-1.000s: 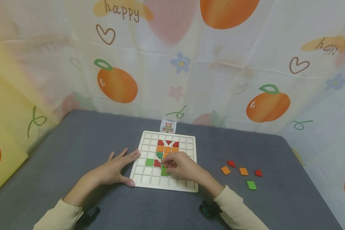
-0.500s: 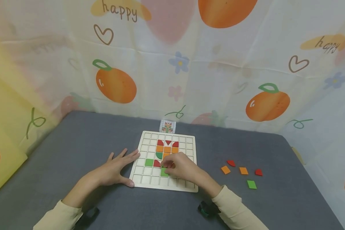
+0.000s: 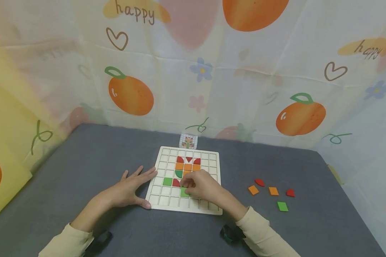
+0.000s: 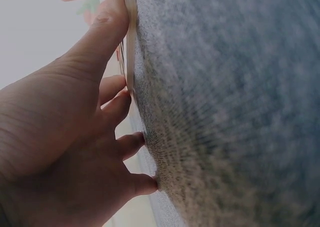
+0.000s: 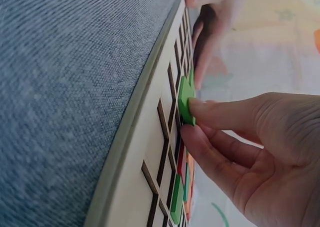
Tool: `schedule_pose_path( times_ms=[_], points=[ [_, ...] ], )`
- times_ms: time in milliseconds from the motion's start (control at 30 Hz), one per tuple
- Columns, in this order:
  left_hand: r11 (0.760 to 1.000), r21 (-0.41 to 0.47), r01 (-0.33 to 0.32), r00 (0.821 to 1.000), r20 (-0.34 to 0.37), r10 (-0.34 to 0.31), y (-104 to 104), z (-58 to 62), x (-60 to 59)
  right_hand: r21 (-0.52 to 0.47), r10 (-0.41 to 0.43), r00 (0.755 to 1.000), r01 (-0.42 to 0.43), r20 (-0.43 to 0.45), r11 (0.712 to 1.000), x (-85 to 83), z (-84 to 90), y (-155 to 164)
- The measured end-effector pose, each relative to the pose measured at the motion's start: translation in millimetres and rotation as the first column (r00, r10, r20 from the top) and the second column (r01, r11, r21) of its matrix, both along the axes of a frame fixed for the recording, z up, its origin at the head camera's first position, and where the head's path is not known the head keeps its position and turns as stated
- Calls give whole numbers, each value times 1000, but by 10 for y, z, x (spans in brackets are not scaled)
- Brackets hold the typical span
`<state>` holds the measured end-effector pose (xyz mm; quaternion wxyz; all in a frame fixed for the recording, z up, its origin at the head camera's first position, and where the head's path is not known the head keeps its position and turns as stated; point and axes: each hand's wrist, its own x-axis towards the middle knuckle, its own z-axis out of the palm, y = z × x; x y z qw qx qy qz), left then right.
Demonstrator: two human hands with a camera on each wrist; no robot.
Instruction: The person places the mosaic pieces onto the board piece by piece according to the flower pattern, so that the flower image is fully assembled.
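A pale wooden grid board [image 3: 154, 198] lies on the table, with red, orange and green tiles set in its middle cells. My left hand [image 3: 125, 191] is spread at the board's left side, its thumb and fingertips touching the edge. Over the lower middle of the board, my right hand [image 3: 206, 185] pinches a light green square tile [image 5: 185, 99] between thumb and forefinger. That tile sits slightly tilted at its cell in the right wrist view. Nearby are another green square [image 3: 167, 181] and a red quarter-round tile [image 3: 176, 182]. My right hand hides some cells.
On the grey tabletop [image 3: 122, 232] right of the board lie several loose tiles: two orange squares [image 3: 273, 191], two red pieces [image 3: 290, 192] and a green square [image 3: 282, 206]. A small pattern card [image 3: 188, 141] lies behind the board. A fruit-printed cloth [image 3: 173, 85] hangs behind the table.
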<state>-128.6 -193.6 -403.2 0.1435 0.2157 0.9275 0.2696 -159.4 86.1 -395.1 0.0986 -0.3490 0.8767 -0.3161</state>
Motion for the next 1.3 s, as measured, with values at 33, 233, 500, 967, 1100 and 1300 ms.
schedule_pose_path(
  times_ms=[33,233,500,967,1100,1300],
  points=[
    [1000,-3,-1,1000,1,1,1,-4,-3,9,-8,1000,8,-4,1000,4,5,-8],
    [1000,-1,1,1000,0,-1,5,-5,-10,19,-37,999,37,-10,999,24,20,-31],
    [1000,4,-1,1000,-6,1,6,-1,-1,-10,-28,999,28,-28,1000,34,-6,-21],
    [1000,10,1,1000,2,-1,-16,-32,-5,-37,67,997,-68,-48,997,3,66,304],
    [1000,12,0,1000,6,0,-18,-29,1,-20,53,998,-54,-29,998,-19,97,507],
    [1000,0,1,1000,4,-1,-4,-16,-4,10,-42,999,42,-22,999,-45,71,854]
  ],
)
